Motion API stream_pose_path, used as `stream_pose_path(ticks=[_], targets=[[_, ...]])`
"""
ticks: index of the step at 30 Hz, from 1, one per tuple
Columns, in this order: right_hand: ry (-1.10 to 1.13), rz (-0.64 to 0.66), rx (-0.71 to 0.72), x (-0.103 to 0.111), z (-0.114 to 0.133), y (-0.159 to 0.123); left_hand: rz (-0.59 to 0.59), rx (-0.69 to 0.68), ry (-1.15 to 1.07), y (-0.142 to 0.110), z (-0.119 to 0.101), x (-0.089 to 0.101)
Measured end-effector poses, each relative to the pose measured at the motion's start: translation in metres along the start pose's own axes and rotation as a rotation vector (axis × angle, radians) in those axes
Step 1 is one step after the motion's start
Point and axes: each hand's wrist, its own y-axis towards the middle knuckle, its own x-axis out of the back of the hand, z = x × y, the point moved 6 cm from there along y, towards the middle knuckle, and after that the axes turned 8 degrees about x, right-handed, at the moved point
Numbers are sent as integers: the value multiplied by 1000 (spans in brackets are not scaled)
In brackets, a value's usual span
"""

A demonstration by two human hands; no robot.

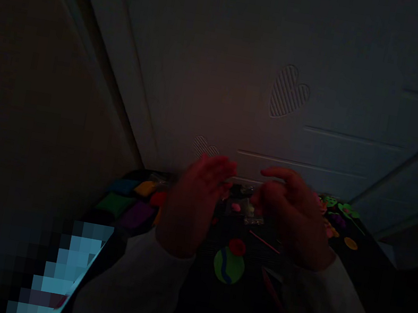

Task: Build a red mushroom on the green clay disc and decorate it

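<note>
Both my hands are raised over a dark table, apart from each other. My left hand (199, 198) is blurred, its fingers stretched out and slightly bent, with nothing visible in it. My right hand (292, 211) has its index finger extended and apart from the thumb; the other fingers are partly hidden, and I see nothing held. Below and between them lies a flat green disc (233, 269) with a wavy blue strip across it. A small red round piece (237, 247) touches its far edge.
Coloured packets (115, 205) lie at the left. Small clear bags (253, 221), a thin pink stick (264, 241) and a knife-like tool (271, 286) are near the hands. Flower-like pieces (337, 219) and a yellow disc (350, 243) sit right. A white panel (227, 73) stands behind; a bright pixelated screen (68, 266) is lower left.
</note>
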Motion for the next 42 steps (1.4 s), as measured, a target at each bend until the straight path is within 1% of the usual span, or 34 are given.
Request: stream_pose_path(ticks=[2,4,6,7,10,12,14,15,17,19,20,22,23,25,26,28,30,33,35,38,40,42], targets=[[-151,89,91,-15,5,-5,57,102,-133,-1,8,-4],[-407,198,233,-32,10,-10,86,172,-163,-1,14,-3],[-586,272,328,-44,11,-15,61,188,-153,1,17,4],[-622,278,351,-46,12,-16,40,168,-154,2,16,9],[-613,209,343,-39,16,-14,-10,52,-164,4,4,19],[-579,165,297,-30,22,-13,-26,-18,-145,3,-5,22],[-562,139,247,-24,31,-16,-39,-48,-123,0,-10,22],[-581,145,233,-22,36,-19,-48,-59,-117,-2,-13,22],[-681,229,224,-23,40,-33,-51,-82,-117,-5,-19,23],[-796,386,214,-28,32,-59,-55,-129,-140,-7,-28,28],[-837,464,182,-29,22,-76,-82,-147,-160,-7,-32,32],[-920,601,80,-28,-9,-115,-107,-168,-167,-7,-39,40],[-973,648,55,-27,-24,-134,-108,-190,-168,-7,-42,43],[-1004,675,35,-24,-50,-168,-108,-218,-187,-7,-47,47],[-1019,676,34,-22,-59,-180,-111,-226,-199,-7,-48,48],[-1047,677,44,-18,-67,-197,-114,-223,-203,-8,-49,47],[-1064,695,54,-14,-65,-205,-133,-203,-188,-8,-50,46],[-1095,792,75,-11,-56,-210,-170,-170,-200,-6,-52,47],[-1144,828,82,-9,-53,-209,-205,-143,-231,-3,-52,49],[-1205,834,57,-5,-58,-203,-228,-119,-247,0,-48,51],[-1206,846,41,-5,-64,-200,-215,-139,-228,2,-46,50],[-1183,819,29,-4,-67,-196,-225,-149,-214,2,-42,50]])
